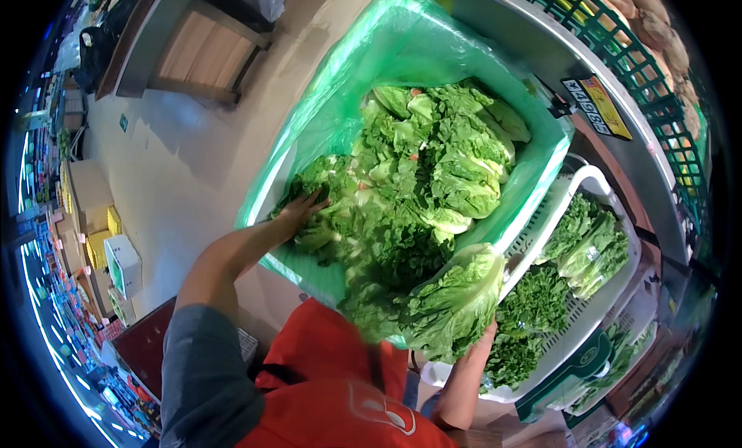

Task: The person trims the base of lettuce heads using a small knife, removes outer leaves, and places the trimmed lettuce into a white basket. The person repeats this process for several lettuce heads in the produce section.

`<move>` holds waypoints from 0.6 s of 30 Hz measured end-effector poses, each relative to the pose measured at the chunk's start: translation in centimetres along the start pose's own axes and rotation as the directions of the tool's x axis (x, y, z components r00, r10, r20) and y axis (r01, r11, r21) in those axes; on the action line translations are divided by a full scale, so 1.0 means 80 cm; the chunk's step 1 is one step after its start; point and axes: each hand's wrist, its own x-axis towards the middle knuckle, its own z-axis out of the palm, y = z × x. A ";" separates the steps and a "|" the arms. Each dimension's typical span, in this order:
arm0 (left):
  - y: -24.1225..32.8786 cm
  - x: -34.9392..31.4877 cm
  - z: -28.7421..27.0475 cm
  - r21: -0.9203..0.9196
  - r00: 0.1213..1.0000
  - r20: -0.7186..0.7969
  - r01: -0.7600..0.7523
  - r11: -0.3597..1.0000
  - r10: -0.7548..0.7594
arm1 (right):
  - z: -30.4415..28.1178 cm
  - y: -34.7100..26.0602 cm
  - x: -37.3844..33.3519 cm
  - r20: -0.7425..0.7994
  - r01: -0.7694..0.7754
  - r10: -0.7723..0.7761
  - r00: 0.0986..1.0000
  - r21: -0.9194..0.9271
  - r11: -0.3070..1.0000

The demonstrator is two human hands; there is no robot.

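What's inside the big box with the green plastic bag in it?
The box is full of leafy green lettuce heads. The left hand reaches into them. The bottom and whatever lies under the leaves is covered.

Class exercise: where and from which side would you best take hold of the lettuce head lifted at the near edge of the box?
Probably the stem end of the lifted lettuce head, from below on the person's side. Its loose leaves fan up toward the lined box, and the right hand cups it there.

Right hand (pixel 481 341) mostly hidden behind a lettuce head (pixel 452 297); blurred leaves (pixel 382 290) beside it.
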 end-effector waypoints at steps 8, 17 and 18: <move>-0.081 0.023 -0.161 -0.554 0.946 0.167 -0.141 0.821 0.276 | 0.026 0.014 0.016 0.154 -0.025 0.028 0.988 -0.019 1.000; -0.113 0.178 -0.100 -0.451 0.875 -0.127 0.369 0.813 -0.467 | 0.047 0.027 0.018 0.080 -0.031 0.037 0.996 -0.069 0.997; -0.110 0.186 -0.084 -0.287 0.899 -0.151 0.359 0.888 -0.412 | 0.046 0.030 0.021 0.092 -0.035 0.040 0.995 -0.054 0.998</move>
